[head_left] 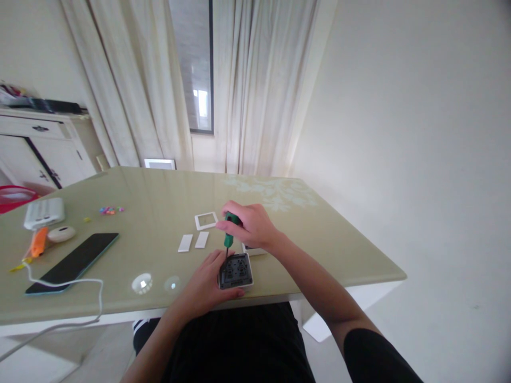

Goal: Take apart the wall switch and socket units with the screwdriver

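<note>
White frame [197, 222] and two plates [185, 243] lie apart, seemingly off; what is left, we cannot tell; the switch [237, 271], dark grey in a white case, sits at the table's [159, 213] near edge; our left hand [205, 282] half encircles it; our right hand [255, 226] closes around a green screwdriver [229, 240], tip at its left side.
</note>
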Demonstrator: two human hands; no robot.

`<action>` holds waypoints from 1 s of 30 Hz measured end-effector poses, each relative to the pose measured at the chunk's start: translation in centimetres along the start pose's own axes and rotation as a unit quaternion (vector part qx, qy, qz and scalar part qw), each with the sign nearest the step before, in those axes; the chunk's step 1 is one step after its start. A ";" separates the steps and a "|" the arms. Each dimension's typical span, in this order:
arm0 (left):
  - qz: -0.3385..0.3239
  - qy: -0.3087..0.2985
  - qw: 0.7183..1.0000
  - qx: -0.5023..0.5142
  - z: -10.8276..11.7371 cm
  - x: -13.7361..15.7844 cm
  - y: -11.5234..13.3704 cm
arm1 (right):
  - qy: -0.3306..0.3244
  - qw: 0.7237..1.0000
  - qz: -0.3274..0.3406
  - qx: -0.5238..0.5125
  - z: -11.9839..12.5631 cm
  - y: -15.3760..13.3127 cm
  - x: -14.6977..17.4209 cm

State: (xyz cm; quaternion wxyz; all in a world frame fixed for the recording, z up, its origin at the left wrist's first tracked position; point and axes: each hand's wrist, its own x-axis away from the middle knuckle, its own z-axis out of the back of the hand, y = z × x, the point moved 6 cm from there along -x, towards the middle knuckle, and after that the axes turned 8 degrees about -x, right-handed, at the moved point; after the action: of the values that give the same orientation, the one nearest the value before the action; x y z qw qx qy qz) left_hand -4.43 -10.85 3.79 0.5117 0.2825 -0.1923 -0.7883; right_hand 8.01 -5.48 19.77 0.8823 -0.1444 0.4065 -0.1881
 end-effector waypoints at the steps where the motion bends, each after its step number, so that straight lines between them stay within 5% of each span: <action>1: 0.000 -0.001 1.000 0.000 0.0 0.0 0.0 | -0.003 1.000 -0.017 0.025 0.4 0.1 -0.3; 9: -0.001 -0.012 1.000 0.014 0.1 -0.2 0.1 | -0.241 0.963 -0.034 -0.116 1.1 -0.4 -1.8; 15: -0.009 -0.020 0.999 0.024 0.1 -0.2 0.2 | -0.209 0.969 -0.090 0.095 1.6 -0.7 -2.2; 21: 0.010 -0.022 1.000 0.005 -0.1 -0.2 -0.1 | -0.310 0.950 -0.004 -0.039 1.1 -3.1 -1.8; 24: 0.005 -0.016 1.000 0.006 -0.1 -0.3 -0.2 | -0.315 0.948 -0.050 0.012 1.1 -2.4 -2.1; 28: -0.008 -0.015 1.000 0.012 -0.2 -0.2 -0.2 | -0.212 0.934 -0.158 0.240 1.9 -1.0 -2.8; 30: -0.004 -0.012 1.000 0.013 -0.2 -0.2 -0.3 | -0.239 0.940 -0.135 0.204 1.2 -1.4 -2.9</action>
State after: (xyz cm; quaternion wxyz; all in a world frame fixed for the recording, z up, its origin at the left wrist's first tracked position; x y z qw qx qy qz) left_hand -4.46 -10.54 3.46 0.5027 0.2806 -0.2077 -0.7908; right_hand 6.89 -5.35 23.00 0.9304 -0.0557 0.1138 -0.3439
